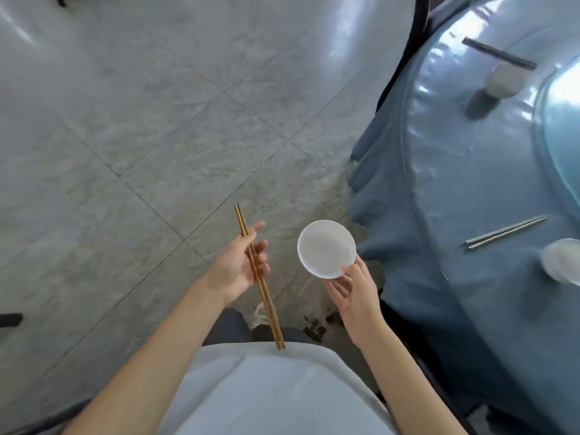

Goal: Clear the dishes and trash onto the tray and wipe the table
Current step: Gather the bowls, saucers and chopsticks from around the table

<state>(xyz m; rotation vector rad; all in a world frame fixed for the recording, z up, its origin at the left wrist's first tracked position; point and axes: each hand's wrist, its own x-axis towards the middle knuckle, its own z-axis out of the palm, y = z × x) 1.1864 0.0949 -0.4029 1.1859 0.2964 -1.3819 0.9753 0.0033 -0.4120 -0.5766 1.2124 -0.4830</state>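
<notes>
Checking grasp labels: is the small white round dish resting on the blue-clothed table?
No, the small white round dish is off the table, pinched at its rim by the right hand above the grey tiled floor.

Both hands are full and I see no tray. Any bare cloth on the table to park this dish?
Yes: bare blue tablecloth between the dark chopsticks with pale cup above and the silver chopsticks below. Crowded beside the blurred white dish.
</notes>
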